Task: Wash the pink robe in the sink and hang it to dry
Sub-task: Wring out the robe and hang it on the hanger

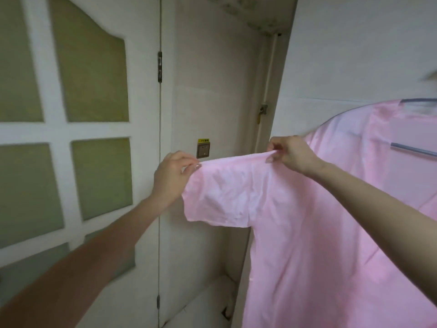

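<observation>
The pink robe (319, 233) hangs at the right on a grey-blue hanger (412, 149), its body falling to the bottom of the view. One short sleeve stretches out to the left, held flat and level. My left hand (172, 178) pinches the sleeve's outer top corner between thumb and fingers. My right hand (290, 152) pinches the sleeve's top edge nearer the shoulder. The cloth between the two hands is taut and wrinkled. The hanger's hook and whatever it hangs from lie outside the frame.
A white door (61, 133) with frosted green panes fills the left. Behind the sleeve is a white tiled wall with a brown socket (203, 149) under a yellow label. A white pipe (266, 86) runs down the corner beside a door frame.
</observation>
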`<control>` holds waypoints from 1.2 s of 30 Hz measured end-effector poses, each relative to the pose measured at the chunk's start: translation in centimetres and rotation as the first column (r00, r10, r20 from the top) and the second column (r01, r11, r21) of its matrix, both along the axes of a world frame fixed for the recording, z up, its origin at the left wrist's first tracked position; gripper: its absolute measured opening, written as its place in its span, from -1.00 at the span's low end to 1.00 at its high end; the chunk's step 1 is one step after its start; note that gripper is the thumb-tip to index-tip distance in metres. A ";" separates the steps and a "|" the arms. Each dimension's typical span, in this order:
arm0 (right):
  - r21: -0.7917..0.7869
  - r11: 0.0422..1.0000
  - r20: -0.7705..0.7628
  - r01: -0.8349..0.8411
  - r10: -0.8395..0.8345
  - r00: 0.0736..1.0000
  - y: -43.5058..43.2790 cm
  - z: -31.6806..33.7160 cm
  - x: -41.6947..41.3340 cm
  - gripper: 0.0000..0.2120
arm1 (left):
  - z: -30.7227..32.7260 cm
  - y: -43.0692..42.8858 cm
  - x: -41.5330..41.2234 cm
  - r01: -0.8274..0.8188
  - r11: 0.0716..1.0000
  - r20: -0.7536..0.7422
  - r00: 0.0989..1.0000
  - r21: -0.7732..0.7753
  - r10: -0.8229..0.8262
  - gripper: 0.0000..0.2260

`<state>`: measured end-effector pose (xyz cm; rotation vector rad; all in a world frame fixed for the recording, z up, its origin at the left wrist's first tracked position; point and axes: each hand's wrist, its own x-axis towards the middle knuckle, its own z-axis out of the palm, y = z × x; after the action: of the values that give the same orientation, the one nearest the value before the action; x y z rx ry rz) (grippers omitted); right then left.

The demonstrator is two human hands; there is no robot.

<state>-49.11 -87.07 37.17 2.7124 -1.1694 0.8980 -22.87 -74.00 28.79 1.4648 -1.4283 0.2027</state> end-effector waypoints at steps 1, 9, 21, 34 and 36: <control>-0.083 0.996 -0.057 0.043 -0.048 0.997 0.2 0.0 0.2 -0.91 | 0.8 0.0 0.2 0.007 1.000 -0.011 1.000 0.012 -0.007 -0.90; 0.111 0.975 0.273 -0.192 0.156 0.949 14.5 -17.7 4.5 -0.83 | 4.7 1.2 0.3 0.202 0.957 -0.121 0.976 0.207 -0.180 -0.82; 0.679 0.336 0.654 -0.653 -0.681 0.330 10.7 -24.0 5.4 -0.85 | 4.8 0.8 1.2 0.144 0.880 0.001 0.987 0.453 -0.162 -0.75; 0.812 0.277 0.545 -0.513 -0.673 0.500 14.8 -24.0 2.5 -0.75 | -2.4 1.0 2.2 0.408 0.787 -0.405 0.887 0.462 -0.223 -0.89; 0.961 0.216 0.258 -0.175 -0.454 0.853 14.5 -22.4 2.1 -0.75 | -4.2 0.0 2.0 0.215 0.831 -0.175 0.974 0.514 -0.144 -0.91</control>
<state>-46.99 -72.60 14.74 3.0346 -3.0053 1.0976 -20.87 -74.00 24.64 1.7285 -1.5774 -0.4386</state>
